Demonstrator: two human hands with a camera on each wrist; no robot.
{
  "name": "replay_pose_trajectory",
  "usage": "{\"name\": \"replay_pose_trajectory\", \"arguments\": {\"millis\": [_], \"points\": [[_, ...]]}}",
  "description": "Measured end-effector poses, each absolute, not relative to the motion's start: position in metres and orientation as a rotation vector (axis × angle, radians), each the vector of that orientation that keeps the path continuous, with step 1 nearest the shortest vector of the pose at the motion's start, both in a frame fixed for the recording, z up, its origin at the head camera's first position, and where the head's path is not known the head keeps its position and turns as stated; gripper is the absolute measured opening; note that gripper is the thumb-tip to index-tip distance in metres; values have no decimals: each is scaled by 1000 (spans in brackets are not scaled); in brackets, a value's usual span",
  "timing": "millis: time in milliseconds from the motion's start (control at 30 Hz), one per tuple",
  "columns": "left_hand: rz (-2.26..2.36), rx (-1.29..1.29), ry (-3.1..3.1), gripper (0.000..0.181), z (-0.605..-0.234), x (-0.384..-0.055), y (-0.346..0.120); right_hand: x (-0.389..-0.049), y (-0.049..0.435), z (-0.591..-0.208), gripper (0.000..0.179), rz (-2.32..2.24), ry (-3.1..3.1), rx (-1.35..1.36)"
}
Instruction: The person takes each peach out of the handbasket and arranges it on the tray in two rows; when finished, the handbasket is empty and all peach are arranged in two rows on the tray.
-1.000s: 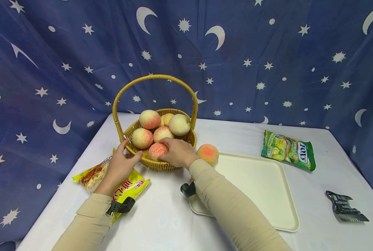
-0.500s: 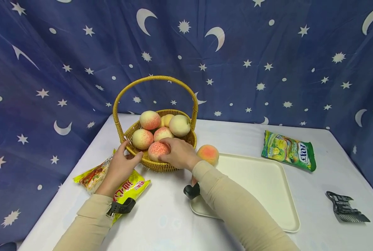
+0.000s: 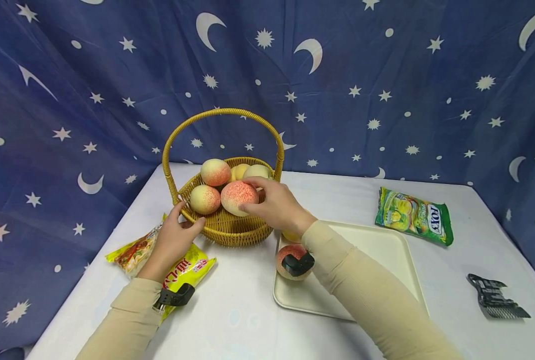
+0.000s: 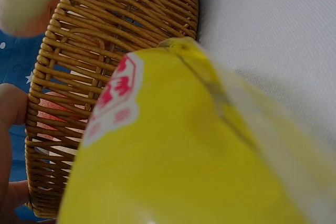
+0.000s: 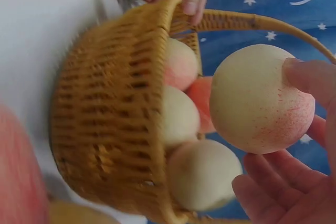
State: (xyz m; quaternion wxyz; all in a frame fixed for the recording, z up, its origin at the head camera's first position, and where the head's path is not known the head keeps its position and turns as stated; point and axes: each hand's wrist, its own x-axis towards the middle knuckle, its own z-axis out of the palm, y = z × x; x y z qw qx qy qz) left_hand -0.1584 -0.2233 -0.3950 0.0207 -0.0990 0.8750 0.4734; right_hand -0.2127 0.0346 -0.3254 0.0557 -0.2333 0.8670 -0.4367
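My right hand (image 3: 281, 202) pinches a peach (image 3: 239, 198), cream with red speckles, between thumb and fingers. It is held up above the front of the wicker basket (image 3: 235, 239); the right wrist view shows the peach (image 5: 262, 98) clear of the basket (image 5: 107, 114). Several more peaches lie inside, among them a pale one with a red side (image 3: 215, 172) and another beside it (image 3: 205, 199). My left hand (image 3: 171, 242) holds the basket's rim at the front left, near the handle's foot. In the left wrist view its fingers (image 4: 11, 106) are mostly cut off.
A cream tray (image 3: 375, 255) bears a dark red peach (image 3: 290, 267) and a yellowish one, both partly hidden by my right arm. Yellow food packets (image 3: 188, 267) lie under my left arm. A green candy bag (image 3: 413, 216) and a black comb (image 3: 494, 297) lie on the right.
My right hand has lifted the speckled peach up from the front of the basket and back to the right. The red peach on the tray has come into sight. My left hand stays put.
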Motion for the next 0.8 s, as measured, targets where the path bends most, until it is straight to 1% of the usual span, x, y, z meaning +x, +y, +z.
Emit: {"name": "replay_pose_trajectory", "arguments": {"millis": [167,333,600,800], "points": [[1476,-304,2705,90,-395,-158,-223,-211,59,-310,58,-1285,2684,-758],[1478,-310,2700,90,-395,-157,-223,-208,84,-305,58,-1263,2729,-791],[1481,-303,2698,90,-395,-157,-224,-200,125,-311,56,-1271,2796,-832],[1478,-302,2706,90,-396,-158,-223,-195,158,-321,57,-1228,2842,-770]]}}
